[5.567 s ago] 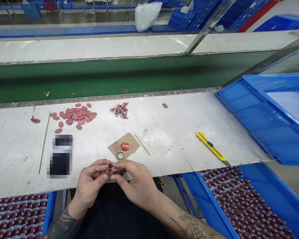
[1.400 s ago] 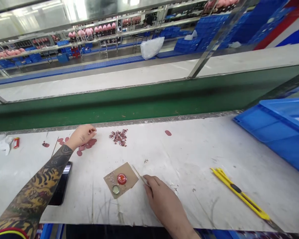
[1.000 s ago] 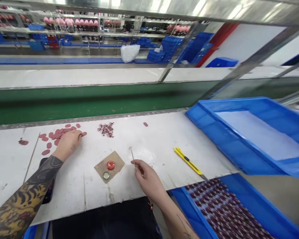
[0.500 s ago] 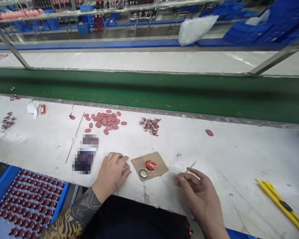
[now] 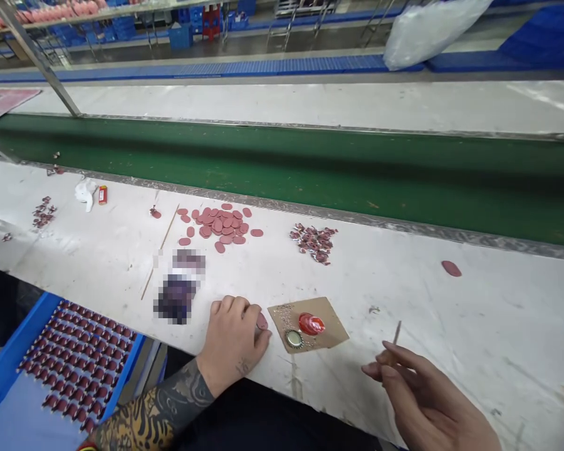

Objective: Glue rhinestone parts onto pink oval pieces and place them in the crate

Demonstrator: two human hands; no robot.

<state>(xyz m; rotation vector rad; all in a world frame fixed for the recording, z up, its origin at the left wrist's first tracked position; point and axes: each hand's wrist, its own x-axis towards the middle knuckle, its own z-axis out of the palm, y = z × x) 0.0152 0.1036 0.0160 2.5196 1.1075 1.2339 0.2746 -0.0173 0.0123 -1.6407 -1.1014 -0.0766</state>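
My left hand (image 5: 237, 335) rests on the white table, closed on a dull-red oval piece (image 5: 262, 321) pinched between thumb and forefinger. Just right of it lies a brown card (image 5: 331, 322). A shiny red blob (image 5: 311, 324), a metal bottle cap (image 5: 294, 339) and many tiny shiny bits sit on that card. My right hand (image 5: 423, 391) is closed around a thin stick-like tool (image 5: 397, 332), its narrow end pointing up and away. Which kind of tool it is cannot be made out. The hand is to the right of the card, apart from it.
Loose red ovals (image 5: 223, 225) and a heap of small red-and-silver pieces (image 5: 314, 242) lie farther back. One oval (image 5: 451, 268) is alone at right. A blue tray (image 5: 26, 354) with rows of pieces stands lower left. Beyond the table runs a green belt (image 5: 263, 163).
The view has swung left, so everything appears farther right. My right hand has moved away from the card, and its tool stands more upright. My left hand keeps its hold on the oval.
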